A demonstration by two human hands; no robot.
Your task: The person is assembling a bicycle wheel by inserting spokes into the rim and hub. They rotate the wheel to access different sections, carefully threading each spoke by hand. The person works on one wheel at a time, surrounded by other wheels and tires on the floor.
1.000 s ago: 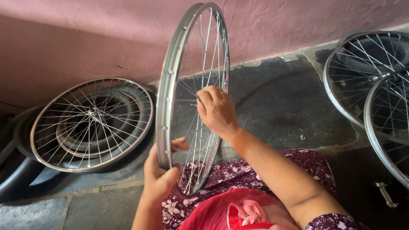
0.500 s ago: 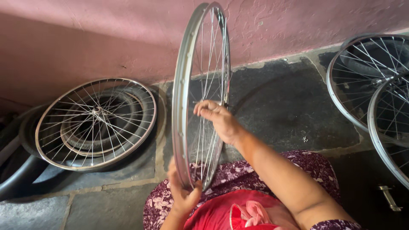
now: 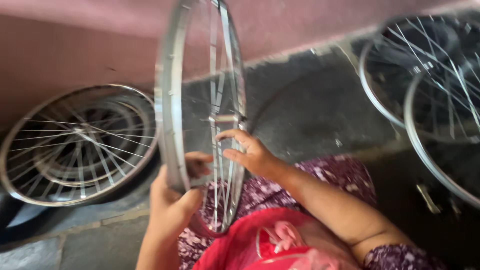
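Against pink wall (image 3: pixel 75 45), both hands closed on upright wheel rim (image 3: pixel 167 105): left hand (image 3: pixel 172 200) gripping rim, right hand (image 3: pixel 250 152) pinching spokes (image 3: pixel 217 165).

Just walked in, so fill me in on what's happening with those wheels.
A person holds a spoked bicycle wheel upright over their lap. The left hand grips the lower part of its rim, and the right hand has its fingers at the spokes near the hub. The picture is blurred, so the exact finger contact is hard to tell. More spoked wheels lie stacked against the pink wall on the left, and two others rest on the stone floor at right.
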